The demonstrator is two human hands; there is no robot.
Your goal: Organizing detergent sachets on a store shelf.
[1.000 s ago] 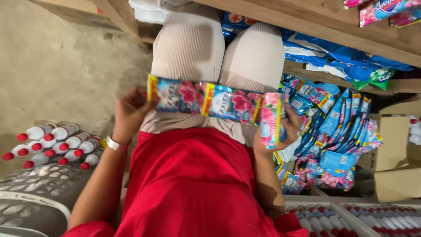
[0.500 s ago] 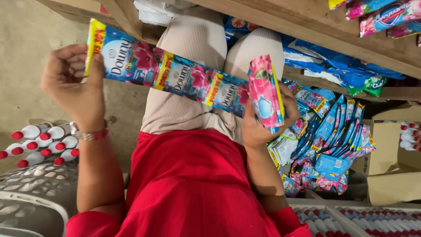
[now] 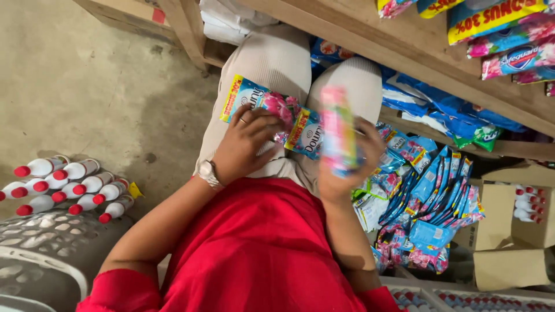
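Wooden shelf (image 3: pixel 370 43) runs top R, blue & pink packs on and under it. Pile of blue/pink sachets (image 3: pixel 430 202) beside R knee. Sachet strip (image 3: pixel 272 115) lies across lap: left hand (image 3: pixel 245 144) pinches it, right hand (image 3: pixel 347 164) grips folded end, blurred. White red-capped bottles (image 3: pixel 63 188) far L; bare floor between.

White bottles with red caps (image 3: pixel 63 188) lie in rows on the concrete floor (image 3: pixel 87 86), just beside a grey perforated plastic basket (image 3: pixel 40 254). A heap of blue and pink sachets (image 3: pixel 430 202) sits under the wooden shelf (image 3: pixel 416 52). Blue packets (image 3: pixel 439 104) lie beneath that shelf; pink and blue packages (image 3: pixel 509 40) rest upon it. An open cardboard box (image 3: pixel 514 231) holds further red-capped bottles (image 3: pixel 526 205).
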